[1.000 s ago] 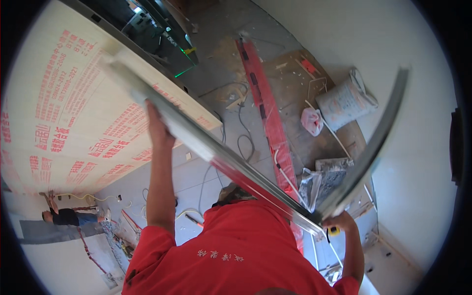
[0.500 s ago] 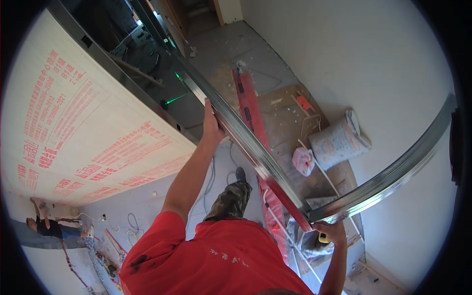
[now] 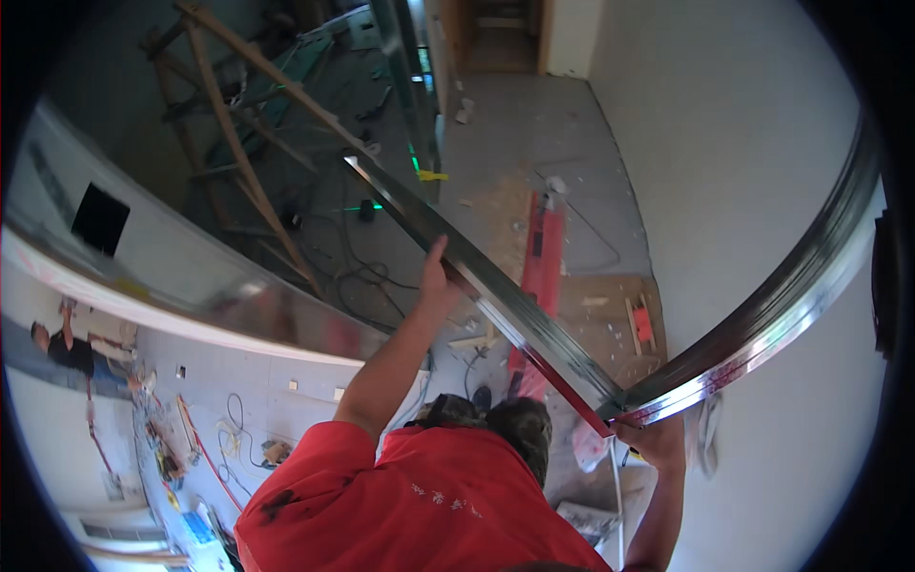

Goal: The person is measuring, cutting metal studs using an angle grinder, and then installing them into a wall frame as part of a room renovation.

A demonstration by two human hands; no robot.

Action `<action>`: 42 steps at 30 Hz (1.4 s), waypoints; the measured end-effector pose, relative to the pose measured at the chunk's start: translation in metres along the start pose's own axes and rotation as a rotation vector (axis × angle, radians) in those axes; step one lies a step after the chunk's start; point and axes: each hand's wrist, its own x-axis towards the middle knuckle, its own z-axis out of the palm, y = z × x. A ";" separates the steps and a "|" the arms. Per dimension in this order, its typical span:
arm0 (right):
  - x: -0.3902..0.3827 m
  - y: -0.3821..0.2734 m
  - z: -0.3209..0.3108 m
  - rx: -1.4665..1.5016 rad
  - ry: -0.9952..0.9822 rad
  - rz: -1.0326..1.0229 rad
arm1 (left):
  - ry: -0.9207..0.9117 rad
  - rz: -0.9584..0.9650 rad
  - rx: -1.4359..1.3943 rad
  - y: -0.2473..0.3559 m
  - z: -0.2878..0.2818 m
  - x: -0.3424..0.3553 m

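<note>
A long silvery metal channel (image 3: 534, 329) runs slantwise in front of me, its far end sticking out over the floor at upper left. My left hand (image 3: 438, 284) is closed around its middle from below. At the near end it meets a second metal channel (image 3: 753, 348), which rises to the right and looks curved in this view. My right hand (image 3: 652, 440) grips them from beneath by this corner. Whether the two lengths are one bent piece or separate cannot be made out. The fingertips of the right hand are partly hidden by the metal.
On the left stands a partition with a metal frame (image 3: 276, 300) and a board's edge. Behind it is a wooden A-frame ladder (image 3: 233, 143). Red-covered material (image 3: 543, 253) and cables lie on the floor. A white wall (image 3: 729, 114) is close on the right. Another person (image 3: 71, 348) is at far left.
My body and view have shifted, so the printed board face on the left now shows edge-on and the wooden ladder has come into sight. The channels moved along in both hands, grip kept.
</note>
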 end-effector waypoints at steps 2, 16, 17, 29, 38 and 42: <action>0.063 -0.038 -0.007 -0.151 -0.037 -0.047 | 0.047 -0.044 0.009 0.011 -0.003 0.046; 0.581 -0.313 0.047 -0.962 -0.432 -0.620 | 0.454 0.262 0.060 0.102 0.023 0.327; 0.607 -0.336 0.056 -0.959 -0.446 -0.651 | 0.483 0.327 0.069 0.115 0.029 0.337; 0.842 -0.577 0.188 -0.782 -0.776 -0.835 | 0.507 0.534 0.020 0.316 0.071 0.520; 1.035 -0.798 0.508 -1.103 -0.842 -0.645 | 0.475 0.378 -0.188 0.554 0.014 0.724; 1.118 -0.878 0.650 -1.095 -0.758 -0.420 | 0.308 0.391 -0.008 0.656 0.011 0.781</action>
